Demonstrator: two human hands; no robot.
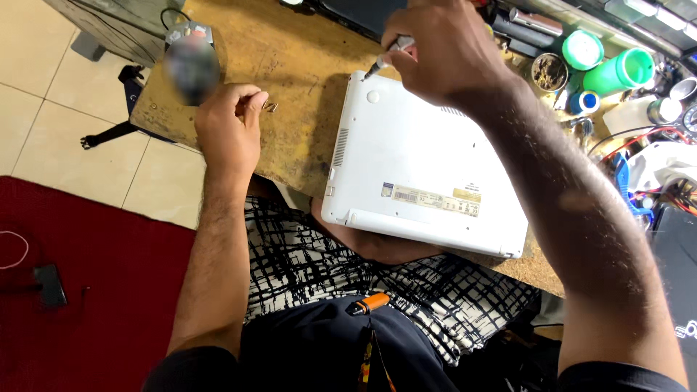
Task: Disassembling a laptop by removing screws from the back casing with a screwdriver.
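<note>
Laptop (428,170) is lying bottom-up on the worn brown workbench (290,65), white underside facing me, its near edge hanging over the bench edge above my lap. My right hand (443,51) is sitting over the far left corner of the case, fingers clamped together on a small screwdriver (383,62), tip pointing down at that corner just beside a round rubber foot (372,96). My left hand (229,127) is resting on the bench left of the laptop, thumb and fingertips pinched together near some small metal bits (271,107), probably screws, too small to tell; can't say if I'm actually holding one. A blurred dark thing (191,67) is sitting just beyond my left hand at the bench corner. My right forearm is crossing over the laptop's right side and hiding part of it. Clutter is crowding the far right of the bench: green plastic containers (617,69), a round tin (549,71), a blue-and-white tape roll (583,101), red and black wires (632,141), all near the laptop's far right corner but not touching it. A dark device (356,14) is lying just past my right hand. An orange-handled tool (369,303) is lying in my lap. Left of the bench, tile floor and a red mat (87,290) with a small black object (49,284) on it.
</note>
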